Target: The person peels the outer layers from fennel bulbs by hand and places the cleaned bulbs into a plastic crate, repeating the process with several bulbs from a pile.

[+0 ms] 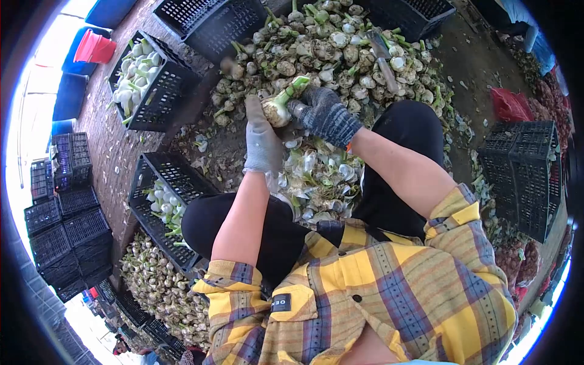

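Observation:
My left hand (263, 143), in a pale grey glove, is closed around a garlic bulb (277, 112) with a cut green stem pointing up to the right. My right hand (328, 115), in a dark striped knit glove, has its fingers curled and pressed against the bulb's right side. Some of its fingertips are hidden. Just beyond both hands spreads a large heap of soil-stained garlic (304, 52). A knife (384, 67) with a wooden handle lies on that heap. Below the hands, between my knees, peeled garlic skins (319, 176) are piled up.
Black crates of cleaned white garlic stand at left, one farther (155, 97) and one by my knee (137, 194). More black crates stand at the far left (76, 231), top (213, 27) and right (520, 173). A red bucket (94, 47) and another garlic heap (161, 292) are leftward.

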`<state>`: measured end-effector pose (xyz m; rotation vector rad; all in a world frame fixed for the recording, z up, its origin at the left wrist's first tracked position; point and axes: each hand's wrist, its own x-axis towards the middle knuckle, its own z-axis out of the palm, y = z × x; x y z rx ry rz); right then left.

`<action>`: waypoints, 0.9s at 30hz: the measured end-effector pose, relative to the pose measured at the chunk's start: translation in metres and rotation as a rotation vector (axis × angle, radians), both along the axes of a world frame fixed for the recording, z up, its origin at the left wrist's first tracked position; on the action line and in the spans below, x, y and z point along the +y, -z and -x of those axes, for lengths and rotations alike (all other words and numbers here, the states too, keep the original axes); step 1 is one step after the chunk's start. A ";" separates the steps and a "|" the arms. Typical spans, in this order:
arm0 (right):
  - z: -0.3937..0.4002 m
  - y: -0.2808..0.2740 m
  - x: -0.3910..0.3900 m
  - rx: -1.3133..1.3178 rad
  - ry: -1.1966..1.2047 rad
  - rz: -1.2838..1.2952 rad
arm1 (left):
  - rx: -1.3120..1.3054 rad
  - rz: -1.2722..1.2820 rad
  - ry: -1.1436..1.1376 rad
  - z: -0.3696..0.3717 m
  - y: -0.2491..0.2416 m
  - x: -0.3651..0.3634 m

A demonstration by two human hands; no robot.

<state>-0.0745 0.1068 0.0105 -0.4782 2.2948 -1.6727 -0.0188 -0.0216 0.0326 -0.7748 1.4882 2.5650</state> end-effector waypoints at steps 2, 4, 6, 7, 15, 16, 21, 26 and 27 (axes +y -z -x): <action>0.002 -0.009 0.002 -0.076 -0.003 -0.046 | 0.025 0.069 -0.017 0.002 -0.006 0.008; 0.005 -0.001 0.001 -0.100 0.026 0.001 | 0.262 0.381 -0.167 0.002 0.012 0.023; 0.005 -0.005 0.001 -0.026 0.025 -0.006 | 0.279 0.457 -0.184 0.001 0.017 0.023; 0.003 -0.004 0.001 -0.051 0.032 0.012 | 0.177 0.375 -0.124 0.001 0.010 0.015; 0.002 0.001 0.001 -0.048 0.093 -0.048 | 0.008 0.039 0.055 0.003 0.015 -0.001; 0.003 0.002 0.001 -0.023 0.099 -0.083 | 0.101 0.192 0.001 0.003 0.018 0.005; 0.001 -0.017 0.004 -0.008 0.066 -0.212 | 0.181 0.249 -0.061 0.002 0.014 0.014; -0.002 -0.012 0.002 -0.096 0.108 -0.017 | -0.006 -0.263 0.188 0.005 0.023 -0.015; -0.002 -0.014 0.002 -0.158 0.100 -0.014 | 0.010 -0.070 0.101 0.004 0.017 -0.007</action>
